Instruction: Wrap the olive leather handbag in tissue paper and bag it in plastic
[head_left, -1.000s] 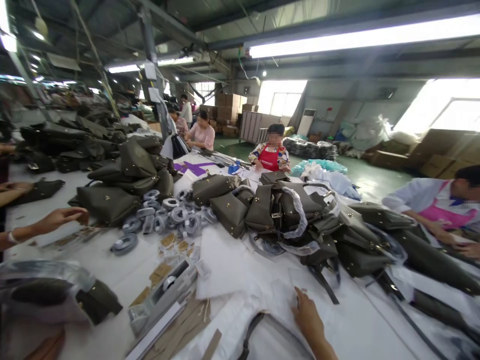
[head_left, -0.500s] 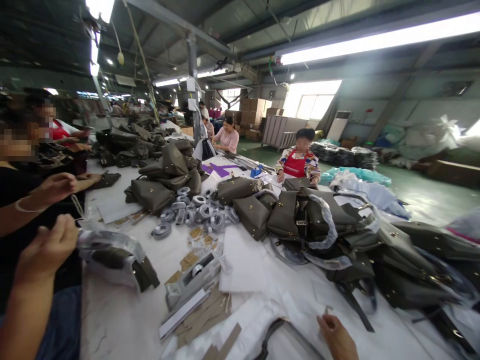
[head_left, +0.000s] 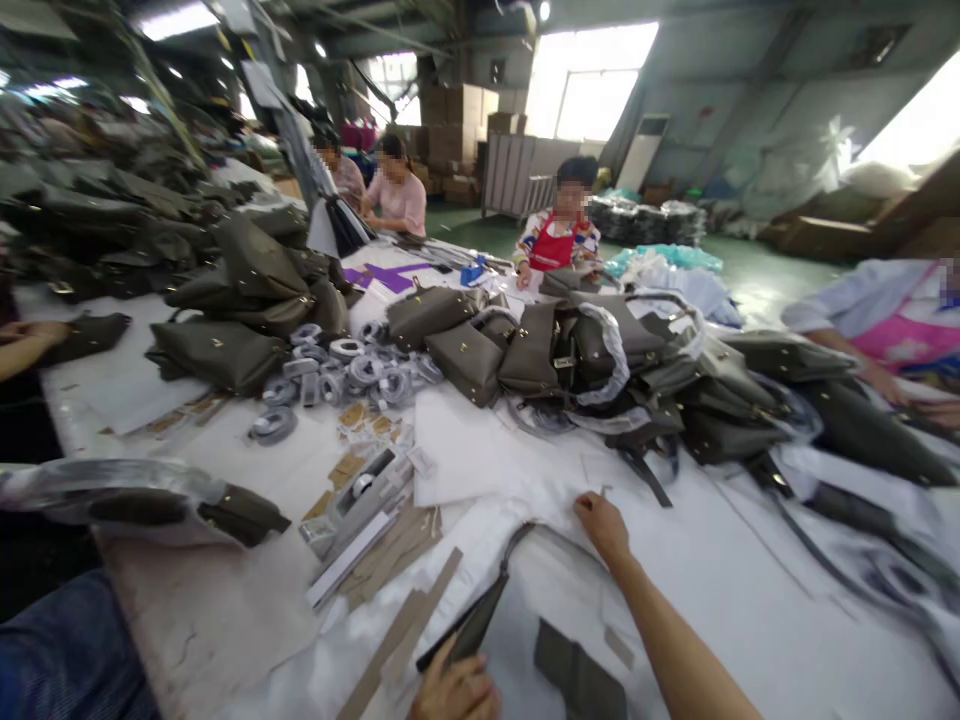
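Note:
At the lower edge my left hand is partly cut off, its fingers spread a little against the near edge of a dark olive bag. A strap curves up from that bag, and whitish wrap lies around it. Further up the table, my right hand is closed in a pinch. A small hook-like bit shows at its fingertips, too small to name. The right forearm crosses over the wrap's right side. Brown paper strips lie left of the bag, alongside a grey tape dispenser.
Olive bags are heaped across the middle and right. Several plastic-wrapped coiled straps sit left of centre. A wrapped bag overhangs the left edge. Across the table are a person in a red apron and another in a pink apron.
The view has swung right and down. My left hand, raised at the far left before, is now down at the olive bag. My right hand remains pinched, beyond the strap.

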